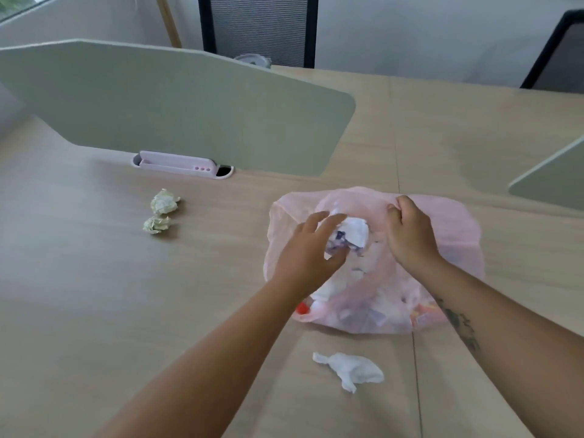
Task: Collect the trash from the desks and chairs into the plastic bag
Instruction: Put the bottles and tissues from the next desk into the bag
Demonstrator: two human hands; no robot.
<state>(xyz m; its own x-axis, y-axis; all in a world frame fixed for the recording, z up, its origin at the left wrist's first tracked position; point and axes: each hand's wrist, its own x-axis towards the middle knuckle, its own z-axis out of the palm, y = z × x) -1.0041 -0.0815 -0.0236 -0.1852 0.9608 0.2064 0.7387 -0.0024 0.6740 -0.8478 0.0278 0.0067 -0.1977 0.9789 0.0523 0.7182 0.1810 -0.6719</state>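
So we're leaning over the desk (94, 279) with the pink plastic bag (455, 235) lying open on it. Our right hand (407, 235) is gripping the bag's rim at the far edge of the opening, fingers curled together and clamped on the plastic. Our left hand (308, 248) is hovering over the bag's mouth with fingers spread apart, and a crumpled white-and-purple wad (350, 235) is sitting right between the thumb and the other fingers, inside the opening. It's blurry there, so we can't tell whether the hand is actually touching it. White scraps are showing through the plastic, plus a red cap (302, 308) at the bag's near left corner.

Lying out on the desk well to the left of the bag are a bigger paper ball (164, 201) and a smaller paper ball (156, 224), both yellowish and just beside each other. A white tissue (350, 369) is lying just on our side of the bag, not touching it.

Beyond the bag to the left, a grey-green divider panel (177, 109) is standing upright with a pale pink tray (180, 164) at its foot. Farther beyond the bag, a black mesh chair (259, 26) is standing past the desk.
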